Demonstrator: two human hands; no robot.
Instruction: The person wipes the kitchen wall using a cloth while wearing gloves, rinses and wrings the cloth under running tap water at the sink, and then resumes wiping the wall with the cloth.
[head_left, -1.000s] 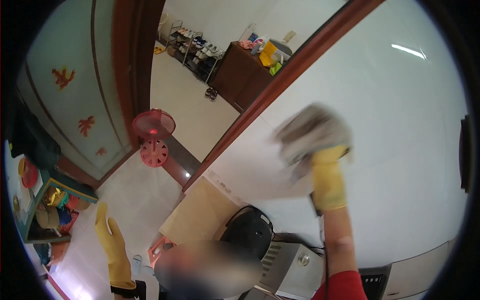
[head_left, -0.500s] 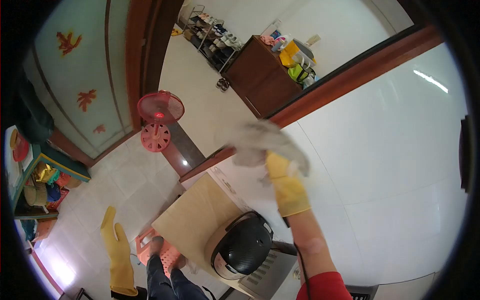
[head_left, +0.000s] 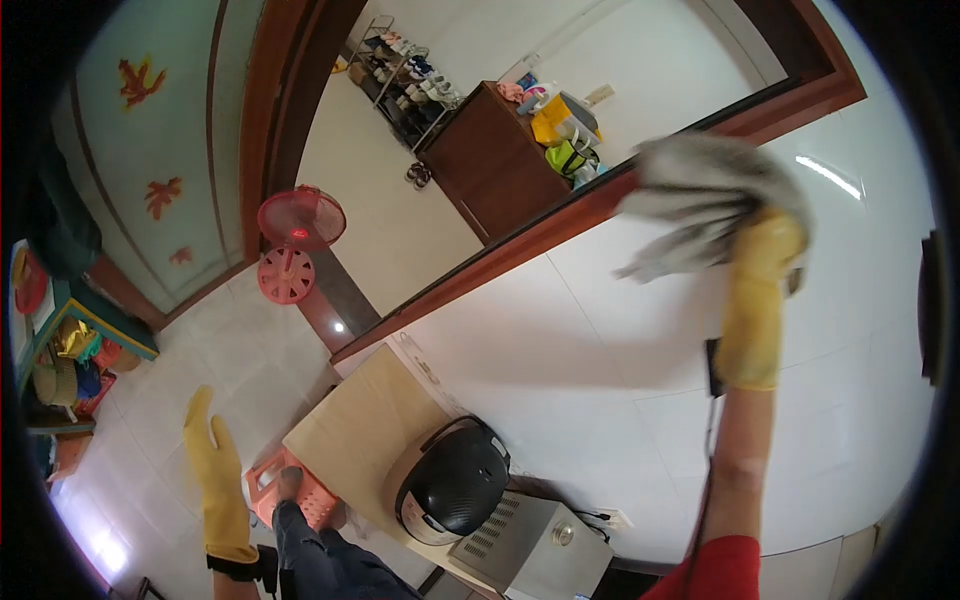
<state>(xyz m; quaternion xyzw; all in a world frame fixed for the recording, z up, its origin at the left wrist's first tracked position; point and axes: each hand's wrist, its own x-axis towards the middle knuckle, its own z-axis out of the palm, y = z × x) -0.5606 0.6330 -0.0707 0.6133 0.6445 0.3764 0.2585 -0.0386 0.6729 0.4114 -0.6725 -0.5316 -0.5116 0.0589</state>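
Observation:
My right hand, in a yellow rubber glove, is closed on a grey cloth. The cloth spreads to the left of the glove, against the white tiled wall and over the edge of the brown wooden frame. My left hand, gloved in yellow too, hangs low over the floor with its fingers stretched out and thumb apart, holding nothing. One of my feet rests on an orange plastic stool.
A black-lidded rice cooker stands on a wooden board, with a silver appliance beside it. A red fan stands near the doorway. Through the opening are a brown cabinet and a shoe rack.
My right hand has swept the cloth to the right and up along the wall. My left hand stays open. The view has shifted slightly.

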